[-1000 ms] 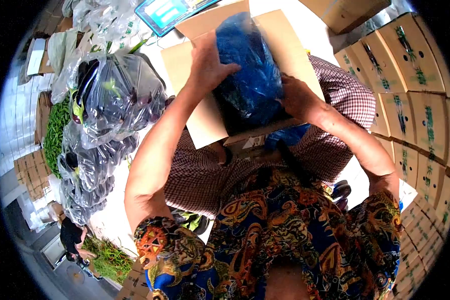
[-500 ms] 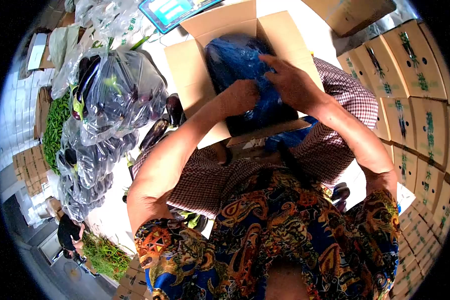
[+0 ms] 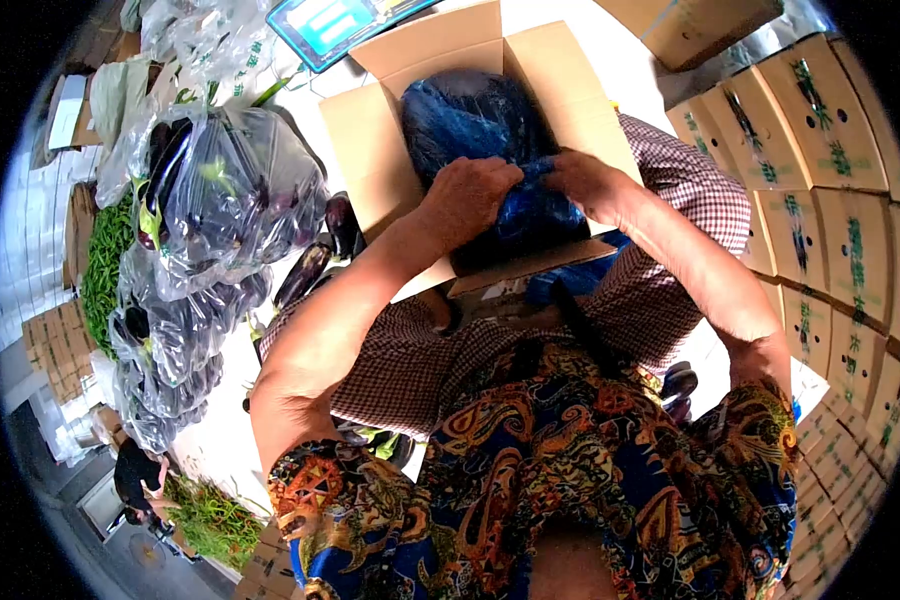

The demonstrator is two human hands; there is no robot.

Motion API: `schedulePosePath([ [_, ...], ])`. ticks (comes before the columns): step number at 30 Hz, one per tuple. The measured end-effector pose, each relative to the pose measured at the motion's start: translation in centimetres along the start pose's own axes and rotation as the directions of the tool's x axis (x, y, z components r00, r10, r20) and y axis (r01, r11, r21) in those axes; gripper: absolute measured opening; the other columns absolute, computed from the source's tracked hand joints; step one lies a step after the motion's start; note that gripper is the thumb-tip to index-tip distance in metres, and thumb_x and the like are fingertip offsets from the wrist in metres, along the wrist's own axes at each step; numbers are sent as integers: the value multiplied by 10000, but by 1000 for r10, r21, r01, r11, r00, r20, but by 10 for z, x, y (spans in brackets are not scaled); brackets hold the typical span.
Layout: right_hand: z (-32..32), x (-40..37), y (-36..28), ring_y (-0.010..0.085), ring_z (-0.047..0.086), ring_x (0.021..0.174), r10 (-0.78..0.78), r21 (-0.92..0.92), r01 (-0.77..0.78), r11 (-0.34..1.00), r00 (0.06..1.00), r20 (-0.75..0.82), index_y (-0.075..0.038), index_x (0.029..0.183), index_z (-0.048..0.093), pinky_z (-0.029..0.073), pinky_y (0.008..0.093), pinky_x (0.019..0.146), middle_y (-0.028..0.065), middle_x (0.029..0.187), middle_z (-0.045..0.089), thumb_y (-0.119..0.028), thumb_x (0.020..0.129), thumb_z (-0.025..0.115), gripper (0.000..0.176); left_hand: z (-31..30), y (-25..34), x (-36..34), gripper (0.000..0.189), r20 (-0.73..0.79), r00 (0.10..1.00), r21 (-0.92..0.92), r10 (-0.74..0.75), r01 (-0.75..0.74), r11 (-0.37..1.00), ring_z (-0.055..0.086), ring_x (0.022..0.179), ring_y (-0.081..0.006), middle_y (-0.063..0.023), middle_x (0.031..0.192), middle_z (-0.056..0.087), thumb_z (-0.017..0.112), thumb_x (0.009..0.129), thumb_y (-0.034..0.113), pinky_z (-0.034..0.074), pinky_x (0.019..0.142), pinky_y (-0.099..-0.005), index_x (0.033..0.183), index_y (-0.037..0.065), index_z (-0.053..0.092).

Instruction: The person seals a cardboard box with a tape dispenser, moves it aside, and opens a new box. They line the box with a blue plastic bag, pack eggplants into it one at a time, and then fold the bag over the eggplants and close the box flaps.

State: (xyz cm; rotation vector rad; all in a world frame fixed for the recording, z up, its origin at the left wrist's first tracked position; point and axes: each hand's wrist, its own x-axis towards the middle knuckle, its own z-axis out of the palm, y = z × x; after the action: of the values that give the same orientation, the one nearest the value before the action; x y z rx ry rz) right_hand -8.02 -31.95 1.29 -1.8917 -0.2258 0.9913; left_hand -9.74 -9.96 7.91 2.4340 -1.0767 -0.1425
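An open cardboard box (image 3: 363,140) stands between my knees with its flaps spread. Inside it lies a blue plastic bag (image 3: 460,115) around dark contents. My left hand (image 3: 472,195) is closed on the gathered blue plastic near the middle of the box. Just to its right, my right hand (image 3: 588,184) pinches the same plastic, its fingertips close to those of my left hand. More blue plastic (image 3: 570,280) shows below the box's near flap.
Clear bags of eggplants (image 3: 235,185) line the left side, with loose eggplants (image 3: 305,270) beside them. Green peppers (image 3: 110,275) lie farther left. A blue-framed scale (image 3: 335,25) is at the top. Stacked cartons (image 3: 850,240) fill the right. Another person (image 3: 135,480) is at lower left.
My right hand has come down from the upper part of the bag and closed on the plastic beside my left hand. The view has shifted slightly.
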Motion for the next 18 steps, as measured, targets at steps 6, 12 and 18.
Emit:
schedulePosePath([
  [6, 6, -87, -86, 420, 541, 965, -418, -556, 227, 799, 875, -243, -8, 1024, 539, 450, 466, 824, 245, 944, 582, -255, 821, 625, 331, -19, 19, 13, 160, 306, 920, 125, -245, 217, 968, 663, 814, -312, -136, 796, 667, 538, 791, 74, 529, 645, -448, 897, 98, 656],
  [12, 11, -62, -59, 390, 618, 799, -215, -701, 300, 647, 954, 210, -10, 805, 651, 493, 448, 705, 189, 793, 642, -89, 762, 602, 102, 11, 35, -1, 141, 427, 903, 199, -50, -39, 979, 659, 721, -282, -111, 770, 670, 549, 769, 104, 455, 665, -435, 811, 111, 683],
  [18, 14, -72, -95, 366, 643, 754, -102, -795, 223, 565, 974, 201, -8, 762, 660, 503, 457, 681, 173, 784, 660, -51, 796, 537, 134, -12, 48, -15, 152, 206, 978, 262, 31, -86, 961, 529, 955, -294, -113, 943, 564, 583, 785, 137, 435, 779, -421, 908, 86, 655],
])
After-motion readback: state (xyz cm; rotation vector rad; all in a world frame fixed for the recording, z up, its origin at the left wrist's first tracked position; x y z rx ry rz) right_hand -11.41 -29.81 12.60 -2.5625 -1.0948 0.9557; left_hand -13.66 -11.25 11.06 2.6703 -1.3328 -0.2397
